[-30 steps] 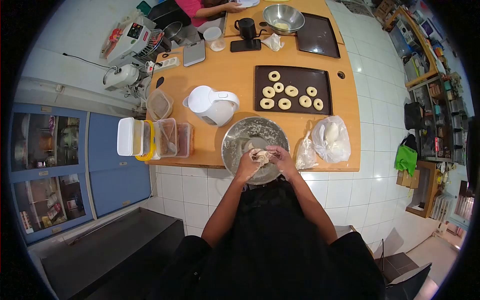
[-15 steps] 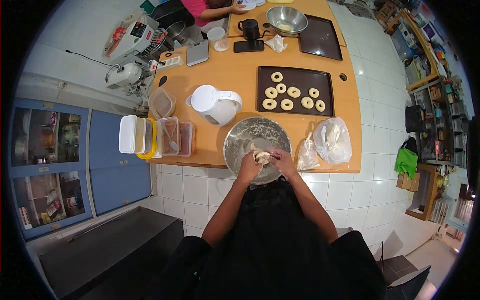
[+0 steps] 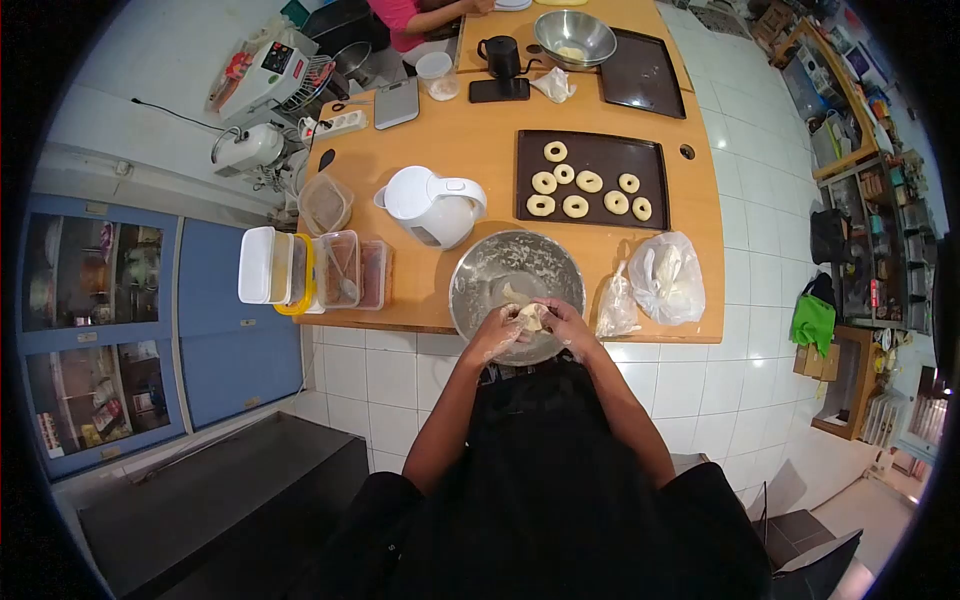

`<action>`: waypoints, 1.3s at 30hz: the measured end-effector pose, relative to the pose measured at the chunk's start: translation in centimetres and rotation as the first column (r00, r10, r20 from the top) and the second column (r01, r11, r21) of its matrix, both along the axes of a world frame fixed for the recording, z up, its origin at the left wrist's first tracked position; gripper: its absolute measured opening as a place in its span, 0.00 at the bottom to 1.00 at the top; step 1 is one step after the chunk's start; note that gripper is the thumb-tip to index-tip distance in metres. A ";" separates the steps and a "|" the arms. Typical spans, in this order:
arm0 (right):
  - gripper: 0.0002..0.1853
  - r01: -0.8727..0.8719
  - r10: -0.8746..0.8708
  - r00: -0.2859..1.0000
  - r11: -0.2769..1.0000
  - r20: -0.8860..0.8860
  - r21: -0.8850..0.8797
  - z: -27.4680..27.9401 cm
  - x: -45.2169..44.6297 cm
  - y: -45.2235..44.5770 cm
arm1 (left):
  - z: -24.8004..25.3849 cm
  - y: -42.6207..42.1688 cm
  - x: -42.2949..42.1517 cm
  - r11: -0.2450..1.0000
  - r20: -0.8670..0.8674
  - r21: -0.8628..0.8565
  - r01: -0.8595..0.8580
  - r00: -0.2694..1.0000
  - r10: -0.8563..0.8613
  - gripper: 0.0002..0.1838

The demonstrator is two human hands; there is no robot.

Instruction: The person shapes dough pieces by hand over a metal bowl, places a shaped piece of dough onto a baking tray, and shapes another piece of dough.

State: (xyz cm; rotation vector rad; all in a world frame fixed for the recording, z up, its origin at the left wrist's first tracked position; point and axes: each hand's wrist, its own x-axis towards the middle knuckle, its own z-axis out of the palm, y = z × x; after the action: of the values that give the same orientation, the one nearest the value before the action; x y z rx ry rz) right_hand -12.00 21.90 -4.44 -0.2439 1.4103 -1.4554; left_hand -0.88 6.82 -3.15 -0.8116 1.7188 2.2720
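A small pale piece of dough (image 3: pixel 532 317) is held between both hands above a metal mixing bowl (image 3: pixel 472 272) smeared with dough and flour. Its left side is gripped by the fingers of my left hand (image 3: pixel 494 335), which are dusted with flour. My right hand (image 3: pixel 568 328) has its fingers closed on the other side of the same piece. More dough lies in the bowl just beyond the fingers. Behind the bowl, to the right, several dough rings (image 3: pixel 589 181) rest on a dark baking tray (image 3: pixel 630 150).
A white electric kettle (image 3: pixel 425 205) stands left of the bowl, with plastic containers (image 3: pixel 340 268) farther left. Plastic bags (image 3: pixel 668 280) lie to the right. Toward the back are a scale (image 3: pixel 397 104), a black kettle (image 3: pixel 499 56), another steel bowl (image 3: pixel 575 38) and a person's arm (image 3: pixel 440 18).
The dough piece has turned and shifted slightly right between my fingers. At the far end, the other person's hand has moved up and away from the white object.
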 end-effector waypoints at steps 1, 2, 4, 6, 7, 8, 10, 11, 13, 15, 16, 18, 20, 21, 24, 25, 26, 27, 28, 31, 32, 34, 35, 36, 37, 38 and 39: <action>0.17 -0.010 0.010 1.000 1.000 0.003 -0.002 0.0 0.0 0.1 | -0.2 0.0 0.0 1.000 0.029 -0.016 0.003 1.000 -0.002 0.18; 0.17 -0.020 0.020 1.000 1.000 0.007 -0.004 0.1 0.0 0.1 | -0.3 0.0 0.1 0.992 0.047 -0.124 0.033 0.999 -0.028 0.18; 0.17 -0.042 0.041 0.998 0.999 -0.042 -0.022 -0.2 0.2 0.2 | -0.8 0.3 0.0 0.938 0.089 -0.332 0.098 0.993 -0.072 0.18; 0.17 -0.049 0.048 0.997 0.999 -0.061 -0.012 -0.2 0.2 0.2 | -0.5 0.8 -0.2 0.888 0.118 -0.451 0.094 0.992 -0.045 0.18; 0.17 -0.046 0.046 0.997 0.999 -0.054 0.005 0.0 0.2 0.2 | 0.0 1.0 -0.4 0.857 0.132 -0.507 0.095 0.991 -0.031 0.18; 0.16 -0.044 0.045 0.998 0.999 -0.047 0.022 0.1 0.2 0.1 | 0.1 1.2 -0.6 0.841 0.124 -0.535 0.077 0.992 -0.012 0.18; 0.15 -0.048 0.054 0.995 0.997 -0.087 0.065 0.6 0.1 0.2 | -0.3 1.8 -0.7 0.807 0.104 -0.590 0.041 0.994 0.025 0.19; 0.15 -0.051 0.060 0.992 0.995 -0.107 0.086 0.8 0.1 0.2 | -0.5 1.9 -0.7 0.805 0.053 -0.593 -0.004 0.998 0.045 0.20; 0.14 -0.004 0.007 0.989 1.000 -0.146 0.022 -0.6 0.3 -0.1 | -1.9 2.0 -0.5 0.798 -0.047 -0.595 -0.095 0.995 0.083 0.21; 0.14 0.039 -0.040 0.990 0.999 -0.137 -0.013 -1.4 0.2 0.1 | -2.6 1.9 -0.5 0.879 -0.137 -0.449 -0.158 0.985 0.106 0.22; 0.13 0.059 -0.060 0.992 0.998 -0.109 -0.016 -1.4 0.1 0.2 | -2.6 1.8 -0.6 0.911 -0.180 -0.370 -0.183 0.976 0.123 0.22; 0.13 0.088 -0.089 0.994 0.996 -0.062 -0.017 -1.3 -0.1 0.2 | -0.6 1.4 -0.7 0.969 -0.062 -0.192 -0.156 0.987 0.147 0.21; 0.13 0.106 -0.106 0.994 0.994 -0.020 -0.015 -1.0 -0.2 0.2 | 0.1 1.3 -0.8 0.975 -0.004 -0.190 -0.112 0.994 0.113 0.20; 0.13 0.108 -0.108 0.994 0.994 -0.009 -0.011 -1.0 -0.1 0.1 | -0.3 1.2 -0.8 0.957 -0.004 -0.280 -0.074 0.997 0.076 0.19; 0.13 0.113 -0.113 0.993 0.994 0.024 0.005 -0.5 -0.1 -0.2 | -0.9 1.4 -0.8 0.923 -0.010 -0.376 -0.087 0.996 0.089 0.17; 0.13 0.112 -0.112 0.993 0.994 0.036 0.015 -0.2 -0.2 -0.2 | -0.9 1.6 -0.9 0.919 -0.014 -0.378 -0.110 0.993 0.113 0.16; 0.12 0.110 -0.111 0.993 0.994 0.050 0.025 0.0 -0.2 -0.3 | -0.9 1.8 -0.9 0.887 -0.016 -0.451 -0.095 0.995 0.099 0.16; 0.12 0.091 -0.090 0.996 0.995 -0.014 0.034 0.0 -0.2 -0.2 | -0.8 2.0 -0.9 0.850 -0.018 -0.521 -0.082 0.996 0.086 0.17; 0.12 0.071 -0.067 0.995 0.996 -0.078 0.044 0.0 -0.1 -0.2 | -0.7 2.1 -0.9 0.806 -0.018 -0.588 -0.070 0.997 0.074 0.17; 0.11 0.050 -0.042 0.987 0.997 -0.152 0.054 0.3 -0.1 -0.5 | 0.7 2.3 -1.2 0.746 0.015 -0.664 -0.059 0.996 0.093 0.18; 0.10 0.052 -0.043 0.987 0.997 -0.157 0.055 0.4 -0.1 -0.5 | 1.4 2.3 -1.3 0.763 0.024 -0.642 -0.069 0.994 0.110 0.19; 0.11 0.072 -0.069 0.985 0.997 -0.157 0.013 -0.2 0.0 -0.5 | 2.3 2.3 -1.6 0.797 0.043 -0.597 -0.088 0.989 0.141 0.21; 0.11 0.082 -0.082 0.984 0.997 -0.158 -0.009 -0.5 -0.1 -0.5 | 1.5 2.1 -1.5 0.818 0.002 -0.566 -0.099 0.993 0.122 0.20; 0.11 0.090 -0.091 0.980 0.996 -0.175 -0.012 -0.6 -0.1 -0.6 | 1.0 1.9 -1.4 0.838 -0.039 -0.535 -0.109 0.994 0.105 0.20; 0.11 0.099 -0.100 0.976 0.995 -0.192 -0.016 -0.8 -0.1 -0.6 | 0.5 1.7 -1.3 0.857 -0.081 -0.502 -0.117 0.993 0.089 0.19; 0.11 0.108 -0.110 0.972 0.994 -0.209 -0.019 -0.9 -0.2 -0.6 | 0.0 1.7 -1.2 0.923 -0.059 -0.355 -0.148 0.989 0.136 0.19; 0.11 0.118 -0.119 0.969 0.993 -0.218 -0.015 -1.3 -0.3 -0.5 | 1.6 1.8 -1.4 0.963 -0.029 -0.199 -0.181 0.983 0.179 0.18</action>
State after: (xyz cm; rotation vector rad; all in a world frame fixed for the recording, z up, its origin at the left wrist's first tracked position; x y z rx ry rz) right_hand -12.29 21.39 -5.71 -0.3338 1.6240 -1.5648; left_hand -2.30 8.59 -1.51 -1.0371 1.9784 2.2409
